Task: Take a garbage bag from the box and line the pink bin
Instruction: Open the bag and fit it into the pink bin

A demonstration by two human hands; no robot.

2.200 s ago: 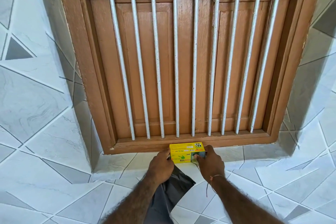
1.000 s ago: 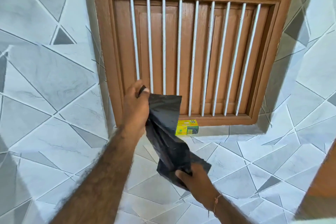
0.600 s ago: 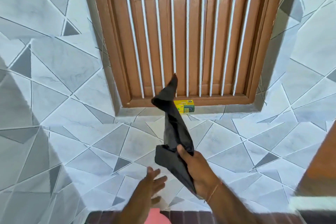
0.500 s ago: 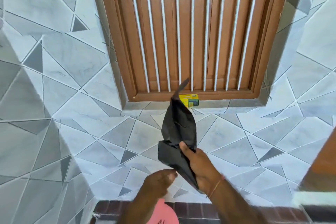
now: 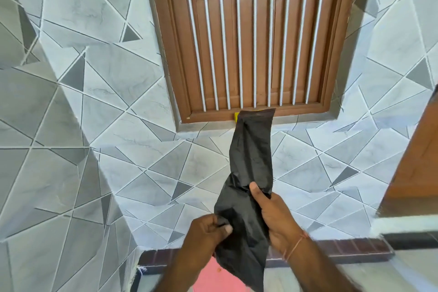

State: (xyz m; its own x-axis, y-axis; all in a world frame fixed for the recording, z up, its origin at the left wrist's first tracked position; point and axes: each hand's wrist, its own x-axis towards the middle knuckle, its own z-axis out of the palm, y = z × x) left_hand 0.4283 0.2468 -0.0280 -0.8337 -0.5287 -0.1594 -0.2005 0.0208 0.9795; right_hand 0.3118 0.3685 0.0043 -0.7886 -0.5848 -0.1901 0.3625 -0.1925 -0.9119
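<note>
We are holding a black garbage bag (image 5: 248, 173) with both hands in front of a tiled wall (image 5: 94, 102). Our right hand (image 5: 276, 217) grips the bag at its middle, thumb pressed over the front and fingers curled behind. Our left hand (image 5: 206, 232) pinches the bag's lower left edge between thumb and fingers. The bag's flat top end stands up in front of the barred wooden window (image 5: 253, 40), covering most of the yellow box (image 5: 236, 117) on the sill. A pink bin (image 5: 213, 277) sits below our wrists, under the bag's hanging end.
</note>
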